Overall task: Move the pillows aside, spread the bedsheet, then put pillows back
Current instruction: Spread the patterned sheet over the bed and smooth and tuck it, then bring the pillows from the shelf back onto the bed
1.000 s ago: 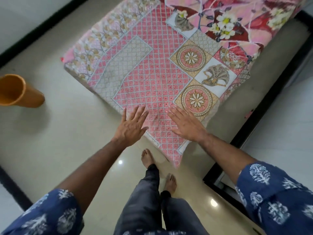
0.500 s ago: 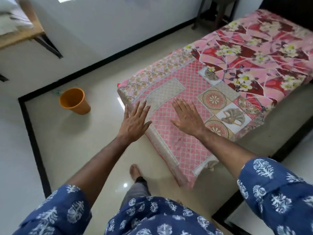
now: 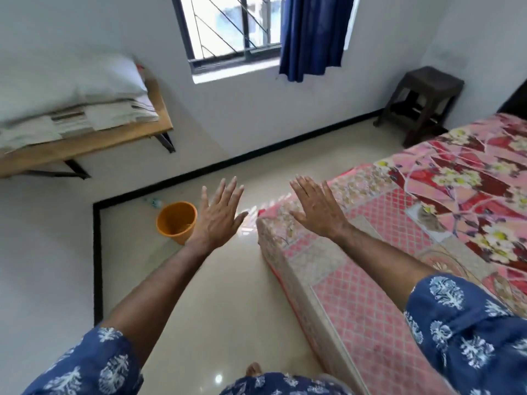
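A pink and red patterned bedsheet (image 3: 399,223) covers the mattress on the right. My left hand (image 3: 218,218) is raised with fingers spread, out over the floor to the left of the mattress corner, holding nothing. My right hand (image 3: 316,208) is also flat and spread, above the mattress's near corner. I cannot tell whether it touches the sheet. A white pillow (image 3: 71,84) lies on a stack of folded cloth on the wooden wall shelf (image 3: 85,143) at the left.
An orange bucket (image 3: 176,220) stands on the tiled floor near the left hand. A dark stool (image 3: 422,101) sits by the far wall next to the bed. A barred window with a blue curtain (image 3: 310,35) is ahead. My foot shows at the bottom.
The view has tilted up from the mattress to the room. Both hands lifted off the sheet; the left one is now out over the floor beside the mattress.
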Tool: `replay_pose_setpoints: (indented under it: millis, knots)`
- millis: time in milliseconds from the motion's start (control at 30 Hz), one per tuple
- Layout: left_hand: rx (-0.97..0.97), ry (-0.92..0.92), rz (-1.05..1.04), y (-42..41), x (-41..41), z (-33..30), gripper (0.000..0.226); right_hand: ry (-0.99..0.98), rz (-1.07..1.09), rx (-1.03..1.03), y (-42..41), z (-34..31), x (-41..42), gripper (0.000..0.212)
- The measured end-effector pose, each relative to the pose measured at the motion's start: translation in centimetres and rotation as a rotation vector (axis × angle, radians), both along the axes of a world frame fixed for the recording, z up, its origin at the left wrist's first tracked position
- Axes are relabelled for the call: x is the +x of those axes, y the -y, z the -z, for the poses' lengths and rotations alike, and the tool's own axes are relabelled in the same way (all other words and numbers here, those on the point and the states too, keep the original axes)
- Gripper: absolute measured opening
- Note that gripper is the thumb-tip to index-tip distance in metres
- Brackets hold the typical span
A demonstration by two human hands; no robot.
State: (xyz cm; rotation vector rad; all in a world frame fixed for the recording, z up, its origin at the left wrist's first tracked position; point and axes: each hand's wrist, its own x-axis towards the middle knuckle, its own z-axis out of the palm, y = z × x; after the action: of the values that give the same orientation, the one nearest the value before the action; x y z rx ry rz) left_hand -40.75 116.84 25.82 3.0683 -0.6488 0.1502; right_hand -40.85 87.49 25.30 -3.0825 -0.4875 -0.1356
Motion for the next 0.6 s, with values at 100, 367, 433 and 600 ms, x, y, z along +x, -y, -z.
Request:
replay_pose_setpoints:
  millis: [100, 367, 433, 600]
  knots:
    - [-0.02, 0.022, -0.056, -3.7, 4.9, -1.3, 0.069, 0.062, -0.041, 0.036, -3.8, -1.8, 6.1, 0.078]
    - [-0.051, 0.041, -0.256, -12.0, 16.7, -2.7, 0.07, 0.132, -0.236, 0.151, -13.1, -3.0, 24.5, 0.076]
    - [-0.006, 0.05, -0.316, -14.4, 19.9, -3.1, 0.071, 0.122, -0.281, 0.164, -15.6, -3.2, 29.7, 0.076]
    - [-0.064, 0.057, -0.526, -20.2, 27.2, -5.7, 0.074, 0.078, -0.449, 0.215, -22.2, -6.1, 41.8, 0.076]
